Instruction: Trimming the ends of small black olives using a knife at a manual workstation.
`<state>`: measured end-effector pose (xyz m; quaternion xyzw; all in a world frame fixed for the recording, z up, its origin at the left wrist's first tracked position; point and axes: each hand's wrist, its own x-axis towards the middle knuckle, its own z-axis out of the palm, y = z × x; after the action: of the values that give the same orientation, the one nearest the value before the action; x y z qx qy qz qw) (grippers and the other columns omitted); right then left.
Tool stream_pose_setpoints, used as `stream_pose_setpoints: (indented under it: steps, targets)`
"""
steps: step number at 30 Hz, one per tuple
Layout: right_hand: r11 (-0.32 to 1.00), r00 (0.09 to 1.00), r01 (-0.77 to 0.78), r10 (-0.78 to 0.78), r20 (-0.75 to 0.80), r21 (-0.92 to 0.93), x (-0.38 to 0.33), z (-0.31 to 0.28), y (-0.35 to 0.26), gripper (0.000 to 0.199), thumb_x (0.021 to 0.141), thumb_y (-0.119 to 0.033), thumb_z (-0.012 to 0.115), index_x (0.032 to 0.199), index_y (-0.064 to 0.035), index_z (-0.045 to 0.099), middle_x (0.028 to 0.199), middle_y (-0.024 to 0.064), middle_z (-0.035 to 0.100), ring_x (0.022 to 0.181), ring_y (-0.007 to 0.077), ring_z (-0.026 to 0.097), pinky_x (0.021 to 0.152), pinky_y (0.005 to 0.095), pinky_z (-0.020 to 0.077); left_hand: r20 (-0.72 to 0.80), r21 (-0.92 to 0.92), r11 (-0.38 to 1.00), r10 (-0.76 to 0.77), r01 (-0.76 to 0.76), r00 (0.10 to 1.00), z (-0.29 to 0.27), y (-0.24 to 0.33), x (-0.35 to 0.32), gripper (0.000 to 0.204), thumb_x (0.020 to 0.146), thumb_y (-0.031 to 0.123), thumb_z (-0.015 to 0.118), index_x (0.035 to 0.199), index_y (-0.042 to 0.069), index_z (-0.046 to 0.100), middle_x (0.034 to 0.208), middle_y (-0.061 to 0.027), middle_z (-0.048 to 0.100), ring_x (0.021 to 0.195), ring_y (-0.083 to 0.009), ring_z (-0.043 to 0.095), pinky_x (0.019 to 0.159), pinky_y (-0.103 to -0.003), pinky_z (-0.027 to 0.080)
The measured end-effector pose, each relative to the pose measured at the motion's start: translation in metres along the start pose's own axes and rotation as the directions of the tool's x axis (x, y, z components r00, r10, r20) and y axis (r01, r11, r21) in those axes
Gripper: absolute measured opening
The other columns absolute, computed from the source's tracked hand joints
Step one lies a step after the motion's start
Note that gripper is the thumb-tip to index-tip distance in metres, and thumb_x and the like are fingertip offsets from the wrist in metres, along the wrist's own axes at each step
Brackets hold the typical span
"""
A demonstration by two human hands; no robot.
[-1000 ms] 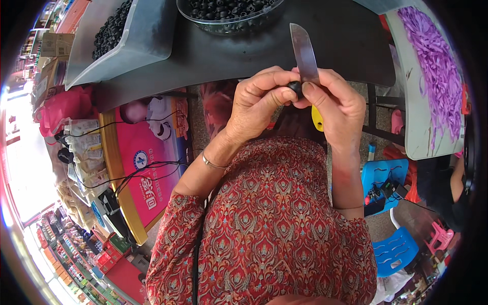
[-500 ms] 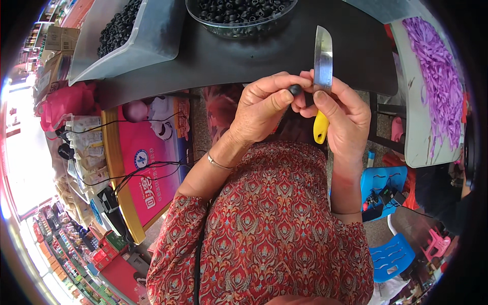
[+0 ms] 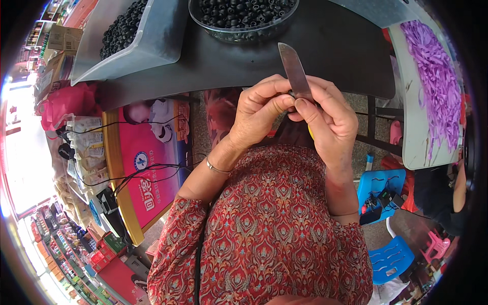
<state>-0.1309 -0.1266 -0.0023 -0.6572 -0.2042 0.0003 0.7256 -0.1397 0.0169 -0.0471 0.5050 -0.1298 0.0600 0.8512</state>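
- Dark desk [image 3: 335, 56] carries a grey tray [image 3: 147, 46] and clear bowl [image 3: 239, 30] of black pieces, well clear.
- Knife [image 3: 294, 71]: stiff, sharp; handle in right hand [image 3: 328, 119], grip closed on it.
- Small black piece [image 3: 291, 95]: light, hard-looking, slippery; pinched by left hand [image 3: 259, 109] fingertips, mostly hidden.

One knife [image 3: 294, 71], two blue chairs [image 3: 389, 258].

Dark table [image 3: 335, 56], blue plastic chairs [image 3: 389, 256]

Steel knife [image 3: 295, 73] blade upright, pressed on small dark piece [image 3: 291, 94] (mostly hidden).
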Motion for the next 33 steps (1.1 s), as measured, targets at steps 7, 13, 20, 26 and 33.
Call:
stream_pose_setpoints:
  steps: [7, 13, 20, 26, 33]
  targets:
    - [0.953, 0.987, -0.163, 0.162, 0.025, 0.255, 0.003, -0.01, 0.01, 0.022, 0.088, 0.004, 0.055, 0.109, 0.0052, 0.061, 0.106, 0.0114, 0.062, 0.088, 0.0136, 0.063, 0.071, 0.0232, 0.0559, 0.084, 0.398, 0.914, 0.051, -0.08, 0.995, -0.003, 0.019, 0.002, 0.023, 0.083, 0.002, 0.065, 0.106, -0.001, 0.065, 0.079, -0.0044, 0.06, 0.07, -0.0108, 0.056, 0.062, -0.023, 0.046]
    - [0.926, 0.966, -0.191, 0.237, -0.108, 0.325, 0.003, -0.012, 0.005, 0.024, 0.089, 0.001, 0.055, 0.112, 0.0057, 0.059, 0.106, 0.0163, 0.064, 0.093, 0.0208, 0.065, 0.068, 0.0284, 0.0584, 0.229, 0.855, 0.396, 0.288, -0.334, 0.93, -0.006, 0.108, 0.022, 0.03, 0.073, 0.006, 0.074, 0.102, 0.003, 0.067, 0.076, -0.0078, 0.062, 0.063, -0.0174, 0.056, 0.056, -0.027, 0.045]
    - [0.929, 0.959, -0.224, 0.263, -0.102, 0.295, -0.005, -0.024, 0.022, 0.023, 0.089, 0.0, 0.056, 0.112, 0.005, 0.06, 0.104, 0.0147, 0.065, 0.091, 0.0188, 0.065, 0.067, 0.0271, 0.0574, 0.262, 0.927, -0.364, 0.449, -0.093, 0.854, -0.055, 0.211, 0.067, 0.019, 0.08, 0.009, 0.067, 0.098, 0.004, 0.067, 0.076, -0.011, 0.06, 0.064, -0.0249, 0.059, 0.059, -0.032, 0.046]
    - [0.92, 0.953, -0.246, 0.287, -0.095, 0.306, -0.009, -0.02, 0.024, 0.026, 0.089, -0.003, 0.058, 0.114, 0.0038, 0.059, 0.102, 0.0144, 0.066, 0.089, 0.0187, 0.066, 0.064, 0.0271, 0.057, 0.155, 0.8, -0.598, 0.286, 0.049, 0.945, -0.119, 0.223, 0.101, 0.036, 0.081, 0.019, 0.064, 0.117, 0.015, 0.06, 0.09, -0.0107, 0.063, 0.079, -0.0338, 0.062, 0.067, -0.039, 0.05]
    - [0.933, 0.95, -0.242, 0.284, -0.13, 0.268, -0.009, -0.023, 0.024, 0.026, 0.089, -0.004, 0.059, 0.113, 0.0036, 0.059, 0.101, 0.014, 0.066, 0.088, 0.0181, 0.066, 0.064, 0.0266, 0.0565, 0.347, 0.895, -0.386, 0.292, -0.222, 0.891, -0.054, 0.171, 0.119, 0.014, 0.08, 0.012, 0.064, 0.093, 0.007, 0.065, 0.085, -0.0109, 0.063, 0.075, -0.0315, 0.062, 0.065, -0.039, 0.049]
